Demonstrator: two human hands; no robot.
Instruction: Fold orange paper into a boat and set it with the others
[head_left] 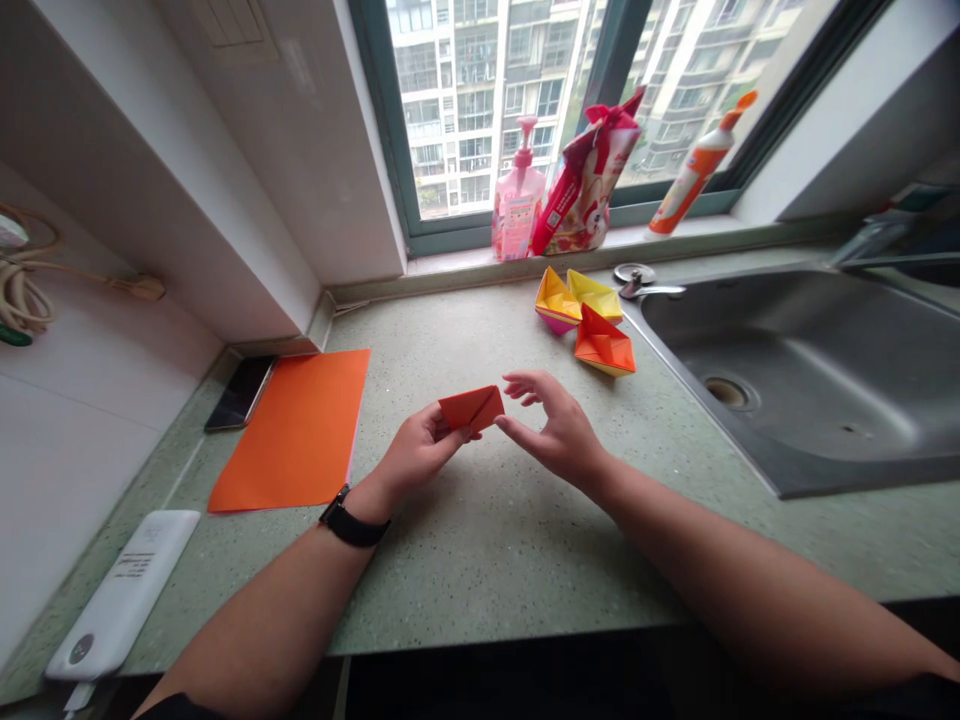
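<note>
A small folded piece of orange paper (472, 407), with a diagonal crease across its face, is pinched between the thumb and fingers of my left hand (429, 445). My right hand (551, 425) is just to the right of it, thumb and fingers spread apart; its thumb tip comes close to the paper's right corner, and whether they touch I cannot tell. Beyond my right hand sit three folded paper boats: an orange one (604, 342), a yellow one with a pink underside (558, 298) and a pale yellow one (595, 294).
Orange paper sheets (292, 435) lie left of my hands, beside a dark phone (241, 393). A white power bank (124, 595) rests at the front left. The steel sink (817, 380) is on the right. A pink pump bottle (517, 200), a red bag (589, 185) and an orange-white bottle (694, 175) line the windowsill.
</note>
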